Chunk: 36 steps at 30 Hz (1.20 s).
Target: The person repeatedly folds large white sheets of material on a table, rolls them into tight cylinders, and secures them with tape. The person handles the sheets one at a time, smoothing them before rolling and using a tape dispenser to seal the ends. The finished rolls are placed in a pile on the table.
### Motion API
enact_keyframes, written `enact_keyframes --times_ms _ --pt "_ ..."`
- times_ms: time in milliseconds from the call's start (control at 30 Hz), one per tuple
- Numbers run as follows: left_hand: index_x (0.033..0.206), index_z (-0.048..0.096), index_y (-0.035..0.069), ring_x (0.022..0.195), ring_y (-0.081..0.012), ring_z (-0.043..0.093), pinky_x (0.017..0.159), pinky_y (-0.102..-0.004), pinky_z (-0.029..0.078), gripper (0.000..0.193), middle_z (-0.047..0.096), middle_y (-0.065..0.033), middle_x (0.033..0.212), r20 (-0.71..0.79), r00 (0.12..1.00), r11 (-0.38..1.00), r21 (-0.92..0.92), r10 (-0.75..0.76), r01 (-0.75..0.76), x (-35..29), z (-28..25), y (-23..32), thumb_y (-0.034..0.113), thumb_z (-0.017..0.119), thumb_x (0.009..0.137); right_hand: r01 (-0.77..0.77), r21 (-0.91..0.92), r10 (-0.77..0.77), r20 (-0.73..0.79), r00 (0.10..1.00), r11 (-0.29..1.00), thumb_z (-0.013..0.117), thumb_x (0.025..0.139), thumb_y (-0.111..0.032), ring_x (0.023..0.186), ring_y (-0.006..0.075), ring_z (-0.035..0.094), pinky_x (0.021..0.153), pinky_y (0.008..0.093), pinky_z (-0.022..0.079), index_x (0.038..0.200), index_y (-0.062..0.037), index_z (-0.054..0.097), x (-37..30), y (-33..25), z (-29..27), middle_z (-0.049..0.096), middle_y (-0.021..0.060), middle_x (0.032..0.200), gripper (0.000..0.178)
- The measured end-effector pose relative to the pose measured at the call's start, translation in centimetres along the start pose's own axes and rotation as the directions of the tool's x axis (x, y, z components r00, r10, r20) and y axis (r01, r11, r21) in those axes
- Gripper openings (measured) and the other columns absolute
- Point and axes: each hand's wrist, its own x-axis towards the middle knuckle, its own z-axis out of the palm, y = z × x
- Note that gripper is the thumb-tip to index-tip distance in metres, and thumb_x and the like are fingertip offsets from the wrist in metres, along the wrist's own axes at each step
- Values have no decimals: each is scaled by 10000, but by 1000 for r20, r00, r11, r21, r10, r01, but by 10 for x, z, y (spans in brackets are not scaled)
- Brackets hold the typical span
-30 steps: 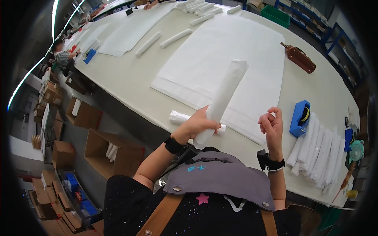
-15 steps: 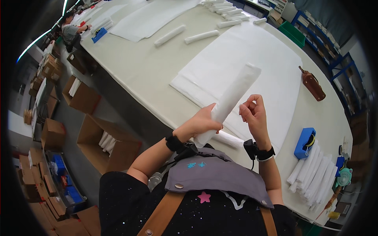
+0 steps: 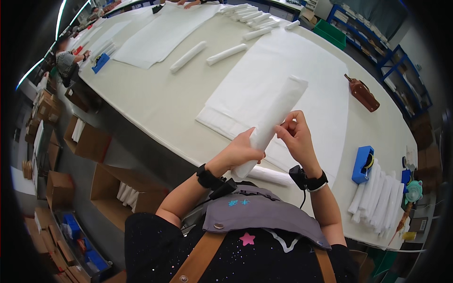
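My left hand is wrapped around the lower part of a white roll, a smooth sheet-like material rolled into a tube and tilted up and to the right. At the roll's right side is my right hand, its thumb and fingers curled together in a pinch, the tips touching or almost touching the roll. Whatever may be between those fingertips is too small to make out. Beneath both hands lies a stack of flat white sheets. Another white roll rests on the table near my body.
Rolls are piled at the right by a blue tape dispenser. A brown pouch lies beyond the sheets. Several rolls line the far side of the table. An open carton stands left; people work farther off.
My right hand has come in to the side of the white roll, from a small gap away. The left hand keeps its hold. The whole view has shifted slightly.
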Motion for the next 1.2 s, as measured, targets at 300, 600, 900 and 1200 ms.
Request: enact_keyframes --times_ms 300,600,900,1200 --pt "1315 443 -6 733 -158 625 664 -319 536 639 618 -96 899 78 996 995 -94 -32 39 -8 -4 9 121 706 746 -64 -262 42 -88 995 963 738 907 -218 632 107 603 599 244 474 983 -53 477 -2 -22 1 682 75 729 318" --pt "1336 429 5 681 -137 605 612 -300 519 648 597 -74 848 195 978 973 -203 -71 111 -15 3 11 130 729 775 -99 -410 52 -125 991 907 769 876 -356 539 146 585 521 280 454 953 -52 517 -11 -33 -3 642 49 610 403" --pt "1362 420 -13 600 -122 609 580 -253 511 683 592 -40 758 329 941 853 -466 -82 237 -19 -3 -3 184 739 791 -200 -413 54 -338 939 889 746 901 -338 598 143 602 563 290 474 948 -43 605 -11 34 -24 646 37 664 330" --pt "1327 476 -11 839 -149 648 697 -282 551 657 622 -103 1045 482 863 978 200 -148 55 -6 7 1 161 763 762 667 -684 -188 643 742 296 842 625 -464 1223 276 551 1106 526 327 1359 -76 508 -38 -77 -20 607 108 1199 895"
